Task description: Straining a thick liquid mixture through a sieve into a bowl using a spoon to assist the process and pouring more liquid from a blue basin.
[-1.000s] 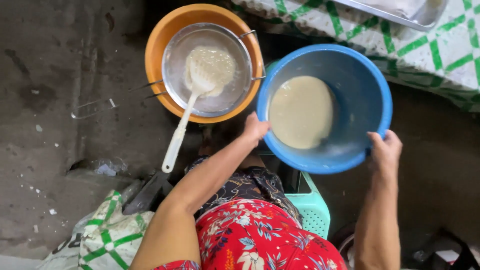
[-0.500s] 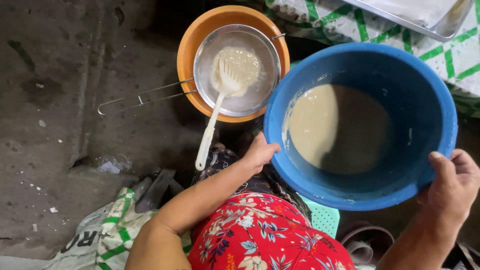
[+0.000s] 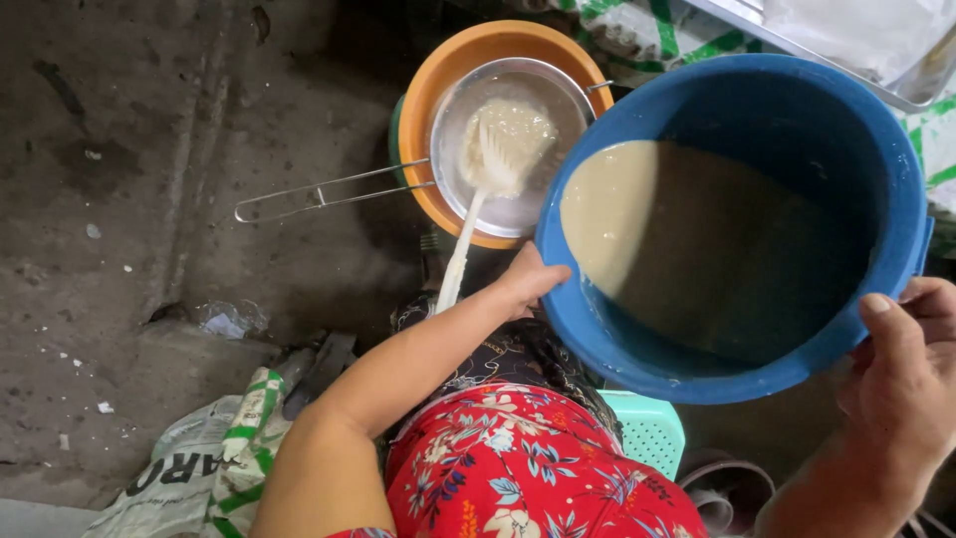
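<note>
the blue basin (image 3: 797, 329) of beige batter (image 3: 677, 239) tilts in your grip, its lowered rim over the metal sieve (image 3: 518, 149) in the orange bowl (image 3: 448, 90). your left hand (image 3: 528, 282) and right hand (image 3: 901, 369) have fingers curled around opposite rims. a white slotted spoon (image 3: 468, 234) rests in the sieve, above the concrete floor (image 3: 129, 179).

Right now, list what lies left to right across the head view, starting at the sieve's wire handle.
Wire handle → orange bowl → white slotted spoon → left hand → blue basin → right hand.
</note>
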